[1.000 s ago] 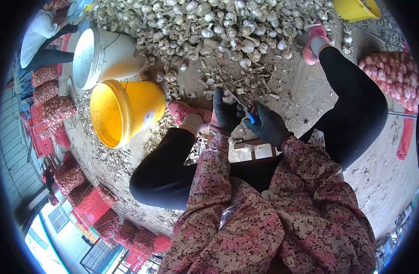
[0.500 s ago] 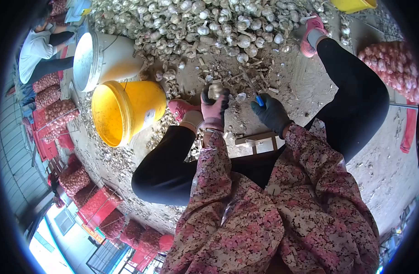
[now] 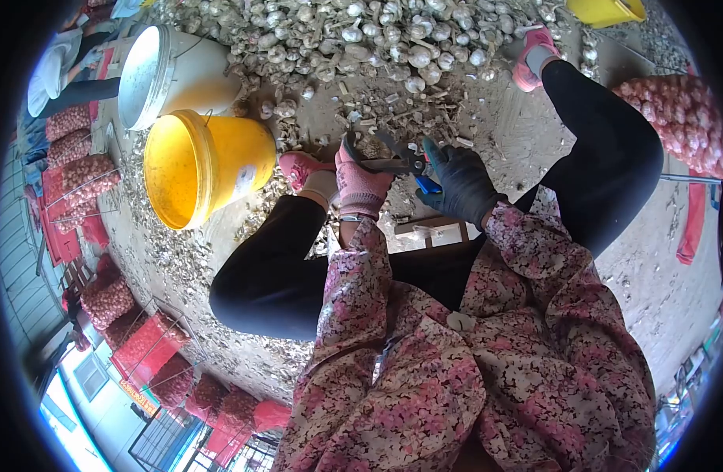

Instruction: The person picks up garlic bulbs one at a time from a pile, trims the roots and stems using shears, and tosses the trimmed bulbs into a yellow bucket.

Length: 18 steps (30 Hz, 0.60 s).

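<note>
My left hand (image 3: 362, 181), in a pink glove with dark fingertips, is closed around a garlic bulb (image 3: 369, 145), which is partly hidden behind the blades. My right hand (image 3: 462, 182), in a dark grey-green glove, grips a pair of pruning shears (image 3: 412, 164) with blue on the handles. The shears' jaws are spread and point left, one blade reaching right up to the left fingers and the bulb. Beyond both hands lies a big heap of garlic bulbs (image 3: 353, 35) with dry stalks.
A yellow bucket (image 3: 239, 164) and a white bucket (image 3: 196, 75) lie tipped at the left. Cut stalks (image 3: 393, 114) litter the floor. Filled red net bags (image 3: 105, 303) line the left side; another net bag (image 3: 676, 118) stands at right. A person (image 3: 54, 75) sits at far left.
The shears have come left across to my left hand and their jaws now show spread. My left hand has turned with the bulb. The view has shifted slightly.
</note>
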Each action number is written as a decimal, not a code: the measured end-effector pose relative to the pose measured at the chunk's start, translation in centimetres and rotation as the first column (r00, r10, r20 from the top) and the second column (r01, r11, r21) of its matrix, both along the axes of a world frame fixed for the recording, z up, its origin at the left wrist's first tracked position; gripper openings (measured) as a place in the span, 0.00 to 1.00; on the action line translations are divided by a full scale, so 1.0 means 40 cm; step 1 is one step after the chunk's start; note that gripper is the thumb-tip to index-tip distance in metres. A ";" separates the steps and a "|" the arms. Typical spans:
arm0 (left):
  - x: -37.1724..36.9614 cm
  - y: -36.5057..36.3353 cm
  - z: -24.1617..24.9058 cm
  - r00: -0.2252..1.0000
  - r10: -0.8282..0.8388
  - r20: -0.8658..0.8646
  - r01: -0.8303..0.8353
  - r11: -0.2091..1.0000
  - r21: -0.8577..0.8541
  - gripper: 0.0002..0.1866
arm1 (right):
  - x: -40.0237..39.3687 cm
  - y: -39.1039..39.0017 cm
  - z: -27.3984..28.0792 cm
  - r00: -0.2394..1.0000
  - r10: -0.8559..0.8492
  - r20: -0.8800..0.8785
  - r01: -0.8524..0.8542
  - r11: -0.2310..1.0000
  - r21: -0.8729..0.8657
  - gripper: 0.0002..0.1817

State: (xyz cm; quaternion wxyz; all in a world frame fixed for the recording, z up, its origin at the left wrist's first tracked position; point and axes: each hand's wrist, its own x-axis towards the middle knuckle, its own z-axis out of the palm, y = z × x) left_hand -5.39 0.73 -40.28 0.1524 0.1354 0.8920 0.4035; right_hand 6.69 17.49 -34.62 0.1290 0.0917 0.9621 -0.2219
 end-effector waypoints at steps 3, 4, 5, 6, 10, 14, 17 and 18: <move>0.014 0.014 0.064 0.988 -0.066 -0.138 0.049 0.991 -0.127 0.46 | 0.003 0.004 -0.021 0.999 -0.019 -0.029 0.019 1.000 -0.005 0.44; 0.012 0.018 0.072 0.982 -0.092 -0.165 0.067 0.986 -0.149 0.46 | 0.004 0.008 -0.044 0.999 -0.026 -0.029 0.026 1.000 -0.008 0.44; 0.007 0.007 0.020 0.983 -0.052 -0.177 0.048 0.998 -0.030 0.42 | 0.009 0.010 -0.076 1.000 -0.028 -0.011 0.028 0.999 -0.026 0.45; 0.008 -0.009 -0.017 0.983 -0.061 -0.176 0.056 0.998 -0.034 0.42 | 0.014 0.013 -0.092 1.000 -0.030 0.008 0.030 0.999 -0.044 0.46; 0.007 -0.003 -0.031 0.996 0.025 0.087 -0.036 0.991 0.127 0.36 | 0.007 0.028 -0.077 0.997 -0.044 0.062 0.055 0.982 -0.180 0.46; 0.012 0.041 0.035 0.966 -0.037 0.256 -0.009 0.984 0.178 0.37 | 0.016 0.015 -0.063 0.999 -0.038 0.018 0.040 0.979 -0.201 0.46; 0.015 0.054 0.077 0.962 -0.117 0.247 0.118 0.993 0.007 0.39 | 0.010 0.013 -0.063 0.997 -0.047 0.055 0.056 0.983 -0.173 0.45; 0.013 0.051 0.073 0.962 -0.157 0.223 0.167 0.986 -0.027 0.40 | 0.013 0.012 -0.073 0.997 -0.051 0.065 0.062 0.982 -0.179 0.45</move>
